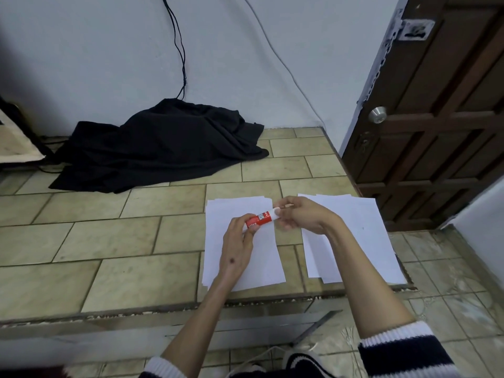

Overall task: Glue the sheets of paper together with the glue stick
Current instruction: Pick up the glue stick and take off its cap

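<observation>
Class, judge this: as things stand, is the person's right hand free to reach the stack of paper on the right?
Probably not yet: the right hand pinches the glue stick with the left hand. Nothing lies on that right stack.

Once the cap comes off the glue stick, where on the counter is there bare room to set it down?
The widest bare tiles lie left of the left paper stack, running from the counter's front edge back to the black cloth. A narrow bare strip separates the left paper stack from the right paper stack. The near right is crowded: both stacks, with the left hand and right hand holding the glue stick above.
</observation>
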